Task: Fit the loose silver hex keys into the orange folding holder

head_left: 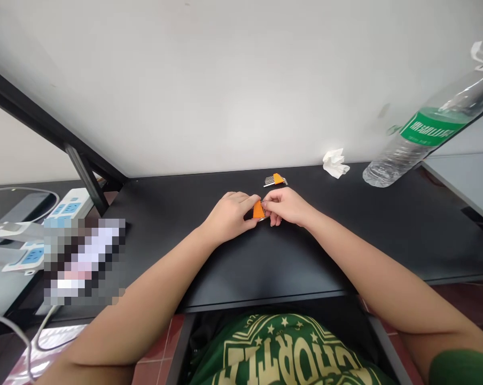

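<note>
my left hand point(229, 216) clamps the orange key holder point(258, 210); my right hand point(287, 207) pinches its other end. i judge bracing both wrists on the desk point(265, 256) best.

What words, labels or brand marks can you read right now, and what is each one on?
Green T-shirt, cream print, upside down to the camera: roughly "HORTI", cut off and uncertain.
Green label of the clear plastic water bottle: white characters, too blurred to read.
Small orange plastic hex-key holder, pinched between the left hand and right hand: no text visible.
White power strip: nothing readable.
</note>
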Demonstrator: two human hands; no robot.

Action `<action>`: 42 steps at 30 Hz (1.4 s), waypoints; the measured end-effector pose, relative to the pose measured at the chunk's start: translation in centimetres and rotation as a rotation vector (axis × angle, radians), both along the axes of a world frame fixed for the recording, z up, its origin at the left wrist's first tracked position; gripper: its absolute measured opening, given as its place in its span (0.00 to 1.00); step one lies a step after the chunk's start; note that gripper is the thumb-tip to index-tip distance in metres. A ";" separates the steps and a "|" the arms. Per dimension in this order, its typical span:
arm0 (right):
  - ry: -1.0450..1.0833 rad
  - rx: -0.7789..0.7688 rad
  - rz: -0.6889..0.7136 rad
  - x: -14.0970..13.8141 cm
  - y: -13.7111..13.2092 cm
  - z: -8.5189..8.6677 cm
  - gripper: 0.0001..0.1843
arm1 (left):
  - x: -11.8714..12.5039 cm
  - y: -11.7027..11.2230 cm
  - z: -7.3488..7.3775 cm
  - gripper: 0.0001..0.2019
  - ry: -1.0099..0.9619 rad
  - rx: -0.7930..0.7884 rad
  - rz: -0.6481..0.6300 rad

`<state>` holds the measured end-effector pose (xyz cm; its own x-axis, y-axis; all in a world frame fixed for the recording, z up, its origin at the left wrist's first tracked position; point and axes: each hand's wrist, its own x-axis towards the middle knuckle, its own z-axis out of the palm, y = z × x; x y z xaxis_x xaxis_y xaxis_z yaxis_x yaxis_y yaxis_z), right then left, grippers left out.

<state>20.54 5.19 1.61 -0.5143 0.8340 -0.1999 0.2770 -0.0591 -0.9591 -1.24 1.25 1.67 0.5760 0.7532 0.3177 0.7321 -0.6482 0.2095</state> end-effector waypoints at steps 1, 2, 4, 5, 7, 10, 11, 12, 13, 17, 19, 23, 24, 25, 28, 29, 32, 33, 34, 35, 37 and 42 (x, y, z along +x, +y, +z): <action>0.018 -0.033 -0.016 0.0 0.0 0.0 0.08 | -0.1 0.0 0.0 0.15 -0.003 -0.002 -0.002; 0.030 -0.065 -0.029 0.0 0.0 0.0 0.08 | -0.1 0.0 0.0 0.16 -0.007 -0.003 -0.009; 0.025 -0.097 -0.053 0.0 0.1 0.0 0.06 | -0.3 0.0 -0.1 0.16 -0.012 -0.001 -0.025; 0.006 -0.099 -0.066 0.0 0.1 0.0 0.06 | -0.3 0.0 -0.2 0.17 -0.011 0.003 -0.031; -0.047 -0.083 -0.081 0.0 0.1 0.0 0.05 | -0.3 0.0 -0.3 0.16 -0.001 0.018 -0.034; -0.094 -0.052 -0.076 0.1 0.2 -0.1 0.05 | 0.0 -0.1 -0.4 0.16 0.008 0.045 -0.034; -0.088 -0.052 -0.067 0.2 0.2 -0.1 0.06 | 0.0 -0.1 -0.3 0.16 0.011 0.051 -0.031; -0.073 -0.059 -0.060 0.2 0.3 -0.1 0.06 | 0.1 -0.1 -0.3 0.16 0.012 0.055 -0.025; -0.050 -0.075 -0.051 0.3 0.3 0.0 0.06 | 0.2 0.0 -0.2 0.16 0.015 0.058 -0.018; 0.018 -0.112 0.056 0.7 0.4 0.2 0.11 | 0.0 0.0 -0.2 0.15 0.013 0.060 0.003; 0.009 -0.091 0.105 0.8 0.5 0.2 0.16 | 0.0 0.0 -0.2 0.14 -0.002 0.068 -0.009; -0.008 -0.072 0.148 1.0 0.6 0.1 0.21 | 0.0 0.0 -0.2 0.14 -0.013 0.064 -0.042; 0.001 -0.082 0.157 1.1 0.6 0.1 0.22 | -0.1 0.0 -0.2 0.14 -0.017 0.054 -0.042; 0.017 -0.099 0.160 1.2 0.7 0.0 0.22 | -0.1 0.0 -0.1 0.14 -0.026 0.044 -0.039; 0.091 -0.171 0.145 1.5 1.0 -0.1 0.22 | -0.4 0.2 -0.2 0.16 -0.062 0.019 -0.032; 0.107 -0.192 0.142 1.6 1.1 -0.2 0.21 | -0.4 0.3 -0.2 0.16 -0.067 0.013 -0.030; 0.111 -0.216 0.125 1.8 1.2 -0.3 0.20 | -0.6 0.4 -0.4 0.17 -0.060 0.008 -0.014; 0.103 -0.218 0.115 1.9 1.3 -0.3 0.20 | -0.7 0.5 -0.4 0.17 -0.054 0.008 -0.008; 0.093 -0.221 0.103 1.9 1.3 -0.3 0.19 | -0.9 0.6 -0.5 0.18 -0.047 0.008 -0.002; 0.083 -0.226 0.089 2.0 1.4 -0.3 0.19 | -1.1 0.7 -0.5 0.18 -0.036 0.007 0.006; 0.063 -0.233 0.045 2.4 1.8 -0.1 0.17 | -1.6 1.0 -0.6 0.19 -0.011 0.003 0.027; -0.137 -0.184 -0.023 3.9 3.2 0.1 0.15 | -2.9 1.7 -0.8 0.21 0.036 -0.030 0.121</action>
